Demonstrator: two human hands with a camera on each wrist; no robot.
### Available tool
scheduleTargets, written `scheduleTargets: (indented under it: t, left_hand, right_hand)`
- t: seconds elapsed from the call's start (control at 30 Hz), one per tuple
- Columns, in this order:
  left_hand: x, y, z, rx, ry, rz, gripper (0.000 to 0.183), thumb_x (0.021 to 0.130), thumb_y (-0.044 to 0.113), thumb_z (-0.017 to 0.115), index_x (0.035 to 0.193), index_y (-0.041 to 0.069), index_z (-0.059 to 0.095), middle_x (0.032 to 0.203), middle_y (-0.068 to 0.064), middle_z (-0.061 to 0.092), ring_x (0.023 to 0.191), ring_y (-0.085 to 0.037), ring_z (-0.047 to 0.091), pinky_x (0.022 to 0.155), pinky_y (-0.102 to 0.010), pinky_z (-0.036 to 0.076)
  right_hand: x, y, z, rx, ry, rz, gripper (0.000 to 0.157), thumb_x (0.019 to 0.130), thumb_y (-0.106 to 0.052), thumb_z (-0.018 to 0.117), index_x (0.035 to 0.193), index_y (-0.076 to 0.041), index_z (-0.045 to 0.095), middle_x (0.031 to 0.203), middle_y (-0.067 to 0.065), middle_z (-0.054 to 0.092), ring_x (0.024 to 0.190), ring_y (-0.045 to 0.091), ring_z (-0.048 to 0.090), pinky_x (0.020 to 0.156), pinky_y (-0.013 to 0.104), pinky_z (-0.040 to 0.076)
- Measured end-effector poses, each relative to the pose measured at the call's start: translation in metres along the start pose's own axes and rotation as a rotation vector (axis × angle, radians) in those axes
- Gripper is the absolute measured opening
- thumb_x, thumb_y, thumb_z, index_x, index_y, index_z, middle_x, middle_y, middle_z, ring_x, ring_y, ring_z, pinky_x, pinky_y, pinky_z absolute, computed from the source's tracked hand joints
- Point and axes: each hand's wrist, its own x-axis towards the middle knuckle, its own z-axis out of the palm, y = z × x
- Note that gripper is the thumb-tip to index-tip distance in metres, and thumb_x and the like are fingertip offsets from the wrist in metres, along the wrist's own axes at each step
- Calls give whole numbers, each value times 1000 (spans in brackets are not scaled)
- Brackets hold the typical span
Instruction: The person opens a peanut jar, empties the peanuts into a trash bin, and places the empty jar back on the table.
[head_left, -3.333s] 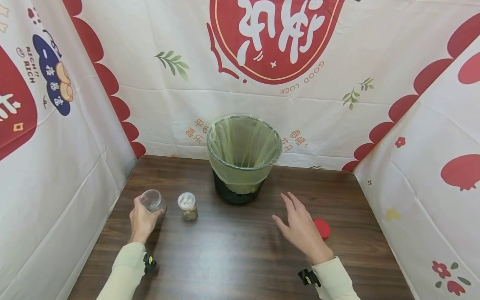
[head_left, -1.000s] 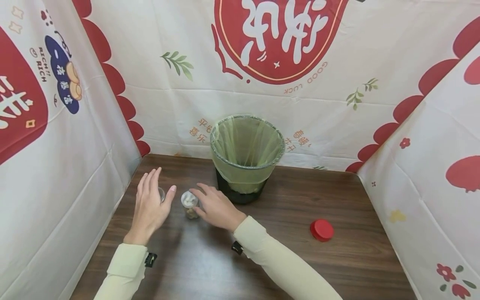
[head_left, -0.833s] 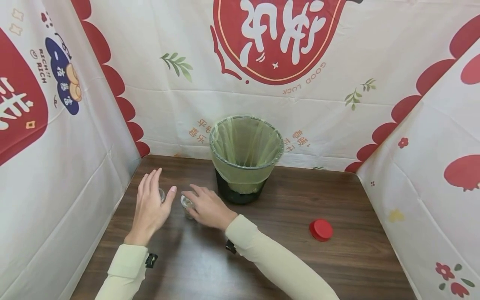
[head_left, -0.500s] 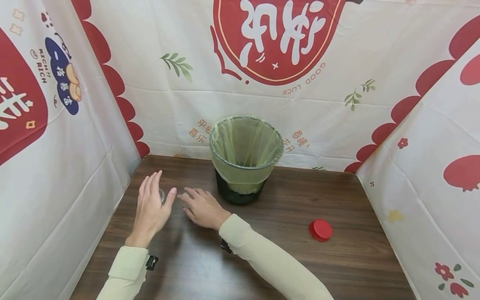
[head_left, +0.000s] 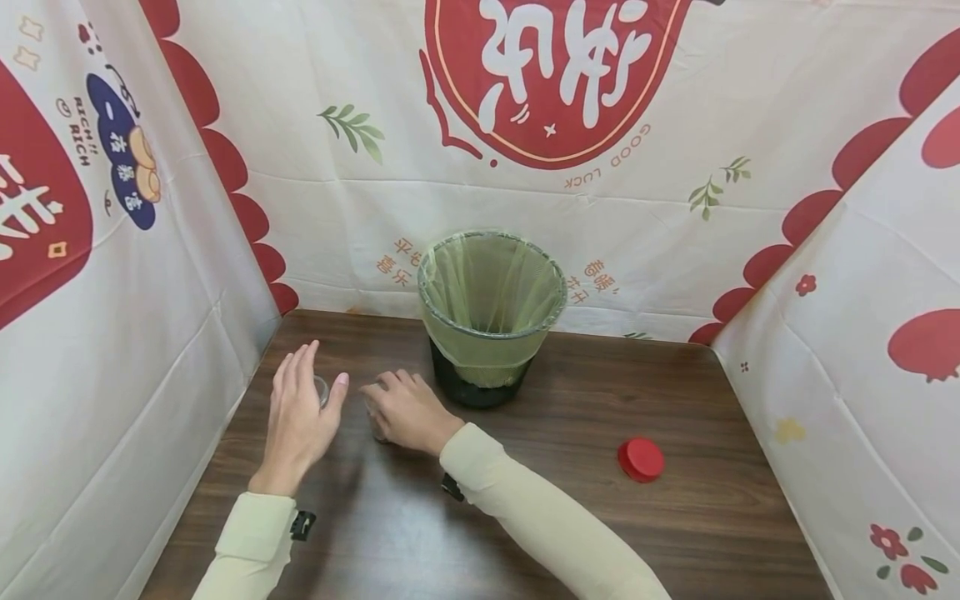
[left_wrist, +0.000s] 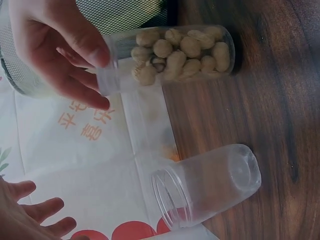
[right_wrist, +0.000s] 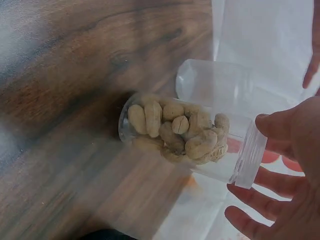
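Observation:
My right hand [head_left: 411,414] holds the top of a clear plastic jar of peanuts in shells [right_wrist: 175,131], thumb on one side of the clear band at its top and fingers on the other. The jar stands upright, with much of its top covered by the hand in the head view. To its left is an uncapped clear jar [left_wrist: 215,185], with nothing inside. My left hand [head_left: 302,421] is beside that jar, its fingers extended and thumb apart, hiding most of it in the head view.
A black mesh bin [head_left: 474,393] with a pale green liner [head_left: 487,354] stands at the back middle of the dark wooden table [head_left: 555,517]. On the right lies a red lid [head_left: 642,460]. Printed white cloth [head_left: 360,233] encloses the back and sides.
My left hand has let go of the uncapped jar it gripped earlier. From the right side, my right hand has crossed left to the peanut jar and closed on its top.

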Motion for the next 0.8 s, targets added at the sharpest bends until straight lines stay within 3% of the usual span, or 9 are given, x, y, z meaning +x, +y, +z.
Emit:
scheduleTargets:
  t: [0.4,0.67,0.8]
  left_hand:
    - [5,12,-2,-41,28,14,73,110,42,56,169,7,31,172,-23,33,162,-47,23,124,-73,28]
    - [7,26,-4,-51,26,60,81,104,44,65,169,9,31,173,-22,33,162,-46,24,125,-72,27]
    - [7,38,-4,-48,17,88,86,100,45,69,169,10,31,174,-20,31,162,-45,25,120,-78,29]
  right_hand:
    - [-12,15,-39,77,67,80,37,105,-37,70,137,-20,72,127,6,72,109,23,69,91,38,59]
    - [-33,27,-69,247,133,158,36,104,-31,73,136,-16,71,128,8,70,117,24,66,91,38,63]
    - [-44,33,-84,321,198,195,36,101,-27,76,135,-14,72,128,10,70,118,27,65,94,42,61]
